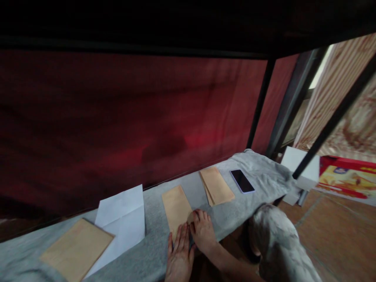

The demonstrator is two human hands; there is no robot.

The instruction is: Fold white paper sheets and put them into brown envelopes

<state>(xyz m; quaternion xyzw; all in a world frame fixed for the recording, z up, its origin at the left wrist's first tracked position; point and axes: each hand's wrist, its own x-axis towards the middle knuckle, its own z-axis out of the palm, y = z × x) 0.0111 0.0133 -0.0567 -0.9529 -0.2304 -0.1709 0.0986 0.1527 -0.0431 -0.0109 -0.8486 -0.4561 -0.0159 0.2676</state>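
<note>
A brown envelope [175, 206] lies flat on the grey cloth [147, 250] in front of me. My left hand [179, 256] lies flat with fingers stretched out on its near end. My right hand [202, 231] rests beside it on the envelope's near right corner, fingers curled down against the paper. Neither hand lifts the envelope. To the right sits a small stack of brown envelopes [216, 186]. On the left lie a white sheet of paper [122, 221] and a larger brown envelope [76, 248] overlapping its corner.
A black phone [242, 181] lies face up right of the stack. A dark red curtain [132, 117] hangs behind the surface. Black metal posts [260, 105] rise at the right. White boxes [296, 164] and a red-and-yellow carton [349, 180] sit on the tiled floor.
</note>
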